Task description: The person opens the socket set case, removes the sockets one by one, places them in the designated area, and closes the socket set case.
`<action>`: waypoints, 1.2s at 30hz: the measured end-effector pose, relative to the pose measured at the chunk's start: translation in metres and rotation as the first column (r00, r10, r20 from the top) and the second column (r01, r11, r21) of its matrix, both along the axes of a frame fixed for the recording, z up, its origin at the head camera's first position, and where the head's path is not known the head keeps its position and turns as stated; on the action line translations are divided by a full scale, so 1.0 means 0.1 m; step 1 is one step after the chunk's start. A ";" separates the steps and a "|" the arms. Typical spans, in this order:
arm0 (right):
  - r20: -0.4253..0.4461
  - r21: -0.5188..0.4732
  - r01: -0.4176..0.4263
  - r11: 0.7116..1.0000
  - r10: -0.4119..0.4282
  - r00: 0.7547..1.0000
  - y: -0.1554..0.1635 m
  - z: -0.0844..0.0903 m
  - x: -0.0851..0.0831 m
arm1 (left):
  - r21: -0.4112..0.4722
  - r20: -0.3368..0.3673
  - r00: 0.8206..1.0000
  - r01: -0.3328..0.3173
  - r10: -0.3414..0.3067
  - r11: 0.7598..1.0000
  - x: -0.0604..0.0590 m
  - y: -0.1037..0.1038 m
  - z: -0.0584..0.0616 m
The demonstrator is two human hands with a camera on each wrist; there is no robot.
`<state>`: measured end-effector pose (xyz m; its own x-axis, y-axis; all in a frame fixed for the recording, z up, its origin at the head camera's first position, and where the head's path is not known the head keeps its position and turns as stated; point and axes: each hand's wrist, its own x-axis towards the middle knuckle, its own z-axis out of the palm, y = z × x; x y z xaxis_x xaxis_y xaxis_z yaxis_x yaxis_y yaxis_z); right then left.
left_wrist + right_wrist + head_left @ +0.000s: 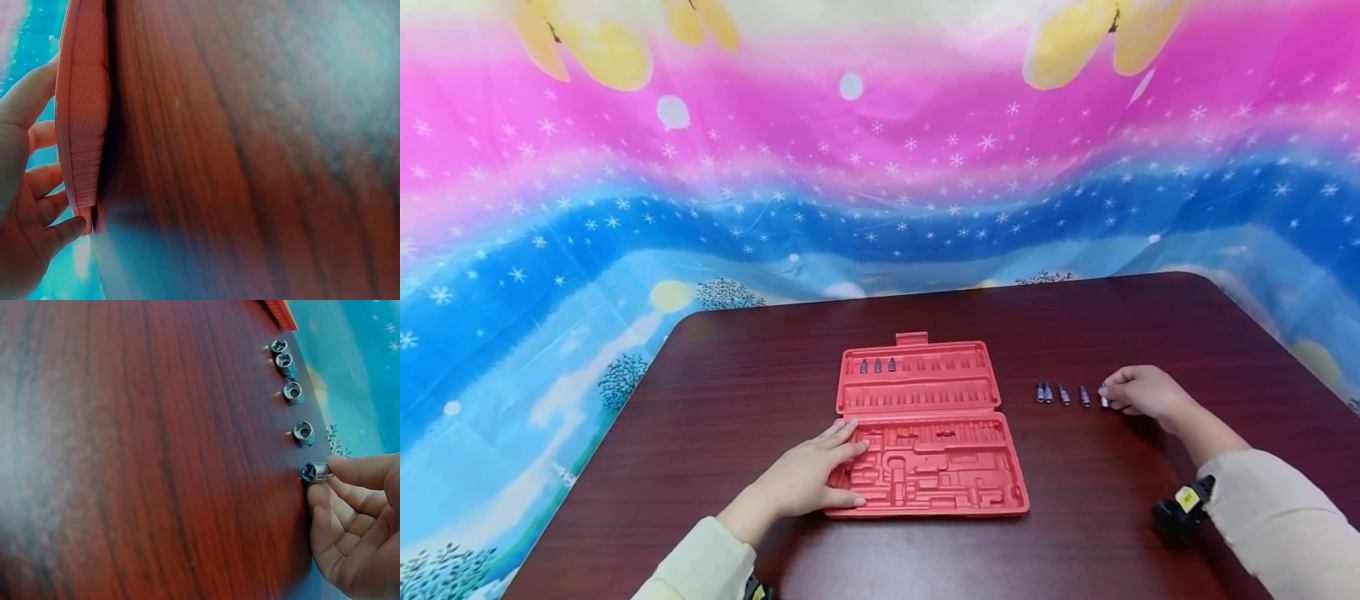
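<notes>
Five bits [1064,394] line up between the case [1014,467] and the tabletop's [737,392] right edge, and the right hand [1141,392] pinches the end bit [314,472], nearest that edge, in its fingertips. Three more bits [877,365] sit by the far left corner of the lid [940,382]. The left hand [807,471], fingers spread, rests over the case's left edge without clenching. The pinched bit is small, so a loose hold could let it drop and roll, or knock its neighbour. The two bits nearest the case almost touch; a careless finger could catch both. Uneven pressure on the case's edge could slide or tip it, jolting the lid's bits.
</notes>
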<state>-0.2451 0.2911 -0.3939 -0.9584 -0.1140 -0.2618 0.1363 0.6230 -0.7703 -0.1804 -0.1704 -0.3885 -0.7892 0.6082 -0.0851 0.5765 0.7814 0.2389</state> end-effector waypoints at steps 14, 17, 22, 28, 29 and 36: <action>-0.007 0.001 0.043 0.999 -0.043 0.999 -0.03 -0.03 -0.05 | -0.012 0.010 1.000 0.013 -0.013 1.000 -0.02 0.00 0.01; -0.012 0.015 0.043 0.999 -0.043 0.999 -0.03 -0.02 -0.05 | -0.005 0.010 1.000 0.011 -0.011 1.000 -0.02 0.00 0.01; -0.021 0.017 0.050 0.999 -0.049 0.999 -0.04 -0.02 -0.06 | -0.001 0.001 1.000 0.011 -0.011 1.000 -0.02 0.00 0.01; -0.024 0.007 0.050 0.999 -0.050 0.998 -0.04 -0.03 -0.05 | -0.002 -0.004 1.000 0.013 -0.013 1.000 -0.03 -0.01 0.00; -0.023 0.006 0.050 0.999 -0.050 0.998 -0.04 -0.04 -0.05 | 0.000 -0.004 1.000 0.014 -0.014 1.000 -0.03 -0.01 0.00; -0.031 0.012 0.050 0.999 -0.050 0.998 -0.03 -0.05 -0.05 | -0.001 -0.001 1.000 0.009 -0.009 1.000 -0.02 0.00 0.01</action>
<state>-0.2498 0.2881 -0.3988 -0.9705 -0.0627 -0.2328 0.1436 0.6254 -0.7669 -0.1827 -0.1704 -0.3880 -0.7838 0.6152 -0.0847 0.5837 0.7764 0.2376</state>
